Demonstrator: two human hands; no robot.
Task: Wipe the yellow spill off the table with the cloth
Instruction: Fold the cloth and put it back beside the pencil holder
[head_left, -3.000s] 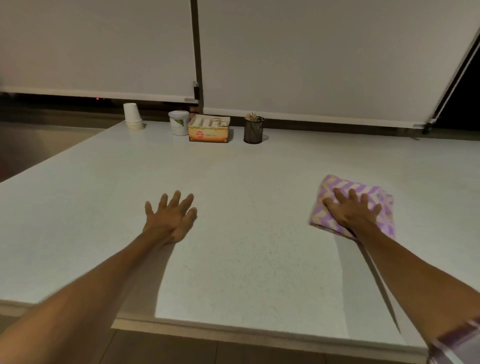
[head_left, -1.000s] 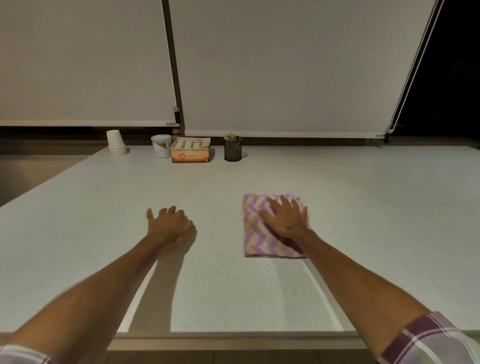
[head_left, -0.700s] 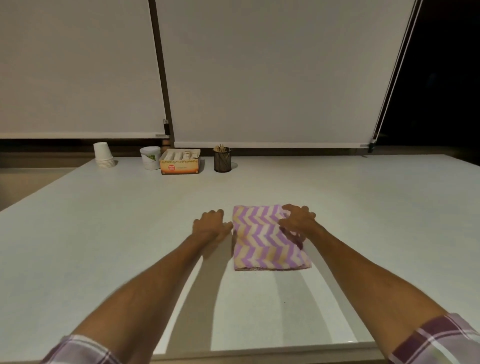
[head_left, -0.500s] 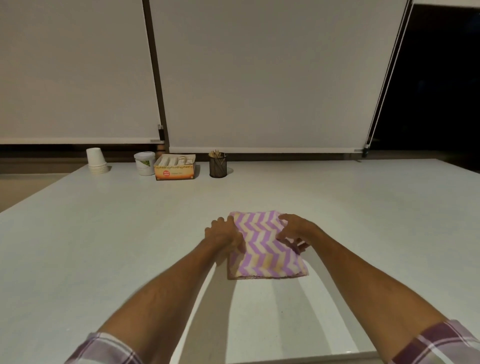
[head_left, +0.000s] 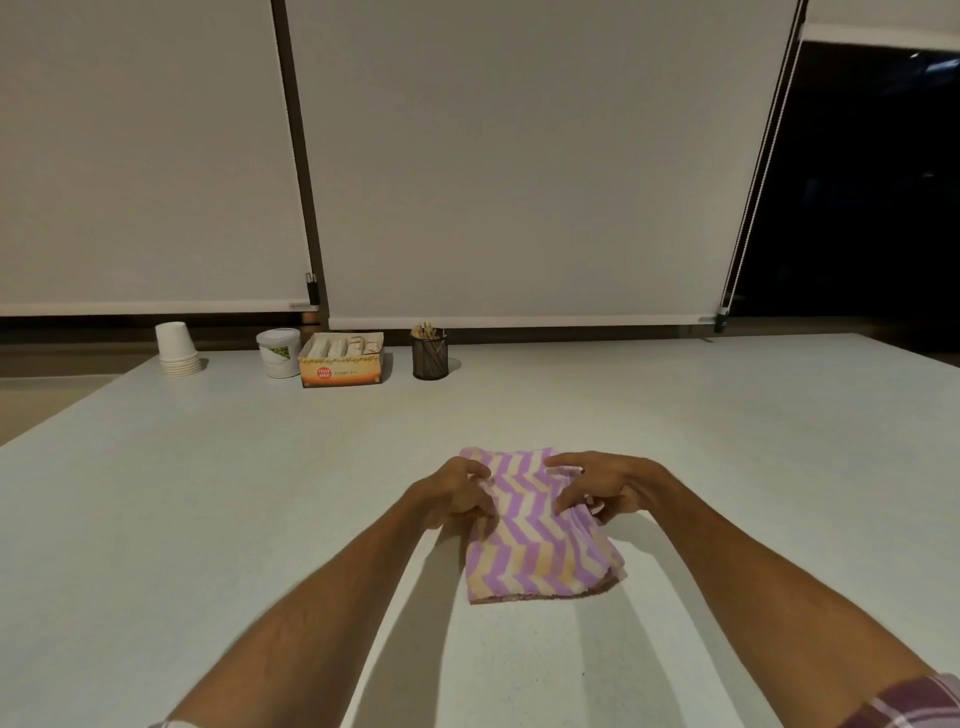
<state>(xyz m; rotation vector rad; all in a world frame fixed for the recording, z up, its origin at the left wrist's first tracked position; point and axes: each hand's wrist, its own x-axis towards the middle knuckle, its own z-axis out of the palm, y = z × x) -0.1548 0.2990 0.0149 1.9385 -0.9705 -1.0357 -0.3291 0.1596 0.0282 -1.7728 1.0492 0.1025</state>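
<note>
A folded cloth (head_left: 530, 551) with purple, white and orange zigzag stripes lies on the white table (head_left: 208, 493), its far end bunched up between my hands. My left hand (head_left: 457, 493) pinches the cloth's far left edge. My right hand (head_left: 597, 488) grips its far right edge with curled fingers. No yellow spill shows anywhere on the table surface.
At the table's far left stand a stack of white paper cups (head_left: 178, 349), a white tub (head_left: 279, 352), an orange box of sachets (head_left: 343, 359) and a dark mesh holder with sticks (head_left: 429, 353). Roller blinds hang behind. The table's near edge is out of frame.
My right hand slid the cloth from the right to the middle of the table. My left hand came over from the left, and both hands took hold of the cloth's far edge.
</note>
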